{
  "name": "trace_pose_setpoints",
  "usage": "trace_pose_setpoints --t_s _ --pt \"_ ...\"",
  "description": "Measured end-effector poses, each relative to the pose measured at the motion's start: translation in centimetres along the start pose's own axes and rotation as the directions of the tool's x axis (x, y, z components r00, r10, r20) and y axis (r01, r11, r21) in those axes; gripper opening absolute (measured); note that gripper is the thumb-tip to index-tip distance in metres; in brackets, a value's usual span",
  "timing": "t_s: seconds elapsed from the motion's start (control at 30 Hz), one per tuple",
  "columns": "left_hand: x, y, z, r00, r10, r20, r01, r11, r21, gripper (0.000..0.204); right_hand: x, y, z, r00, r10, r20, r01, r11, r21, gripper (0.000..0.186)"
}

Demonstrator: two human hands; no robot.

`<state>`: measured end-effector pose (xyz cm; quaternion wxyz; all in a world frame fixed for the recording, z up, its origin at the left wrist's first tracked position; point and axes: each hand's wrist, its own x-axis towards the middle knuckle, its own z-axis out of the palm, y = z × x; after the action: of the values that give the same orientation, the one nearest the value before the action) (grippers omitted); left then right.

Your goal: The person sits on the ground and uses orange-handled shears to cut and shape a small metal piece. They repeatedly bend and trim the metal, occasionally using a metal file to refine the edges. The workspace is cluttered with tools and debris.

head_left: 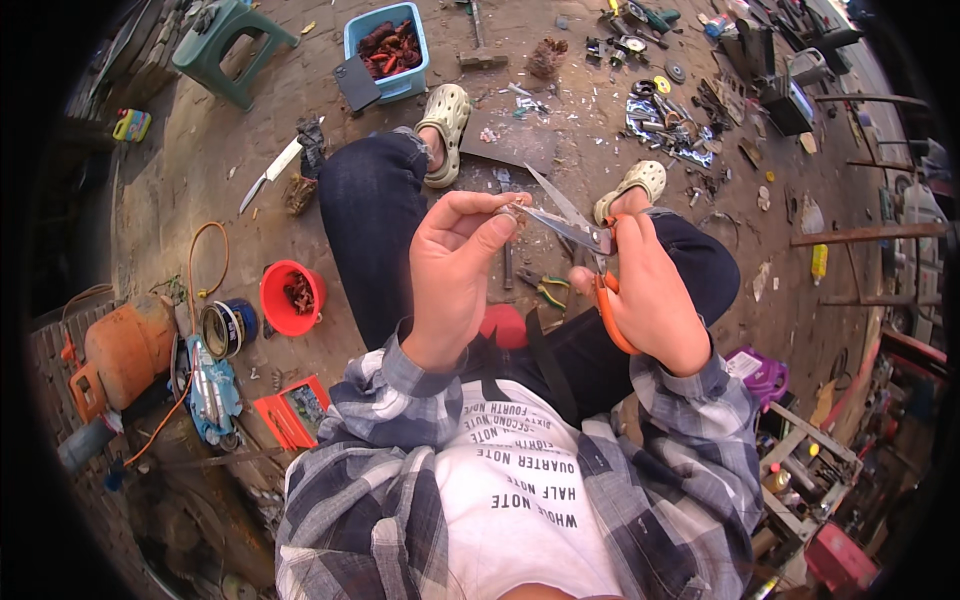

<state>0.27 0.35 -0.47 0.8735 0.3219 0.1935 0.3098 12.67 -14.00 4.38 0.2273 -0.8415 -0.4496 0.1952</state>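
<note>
My left hand (450, 260) is raised over my lap, thumb and fingers pinched on a small brownish piece (517, 207), too small to identify. My right hand (650, 300) is closed round the orange handles of large scissors (620, 318). The steel blades are parted and point up and leftward, the lower one against or very close to the piece at my left fingertips. Below them, between my legs, yellow-and-black pliers (550, 293) lie on the ground, and a dark metal plate (500, 150) lies beyond.
A green stool (225, 60), blue tub of reddish items (360, 35) and knife (268, 175) are ahead-left. A red bucket (282, 325), tins and orange cylinder (125, 350) sit left. Scattered tools and metal parts (665, 130) cover the front right; metal frames (840, 236) stand right.
</note>
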Motion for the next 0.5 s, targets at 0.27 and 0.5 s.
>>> trace_pose_setpoints --t_s 0.27,0.5 --pt "0.13 -0.12 -0.07 1.0 0.013 0.001 -0.013 0.999 0.03 0.013 -0.15 -0.07 -0.02 1.0 -0.015 0.011 0.016 1.0 -0.027 0.048" --pt "0.35 -0.31 -0.24 1.0 -0.029 -0.003 0.029 1.0 -0.008 0.012 0.14 0.24 -0.03 0.998 -0.019 -0.058 0.013 0.995 -0.095 0.05"
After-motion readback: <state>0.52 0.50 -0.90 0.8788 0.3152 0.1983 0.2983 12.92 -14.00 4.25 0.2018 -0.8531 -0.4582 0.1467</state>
